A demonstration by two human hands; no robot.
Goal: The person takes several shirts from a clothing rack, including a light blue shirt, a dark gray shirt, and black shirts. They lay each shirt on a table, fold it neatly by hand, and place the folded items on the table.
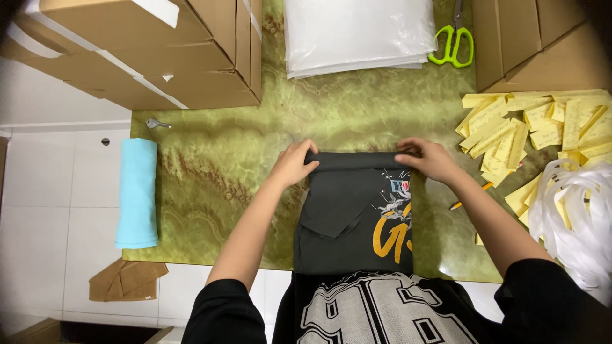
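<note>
A dark grey T-shirt [344,210] with a yellow and white print lies folded into a narrow strip on the green marbled table [217,165]. Its far end is rolled over. My left hand [293,162] grips the left end of that roll. My right hand [428,158] pinches the right end of it. Both hands rest at the far edge of the shirt, with the rest of it stretching toward me.
Cardboard boxes [159,51] stand at the back left and back right [535,38]. A stack of clear plastic bags [357,32] and green scissors [454,44] lie at the back. Yellow paper slips [535,127] and white strips [574,210] sit right. A folded light-blue cloth [137,191] lies left.
</note>
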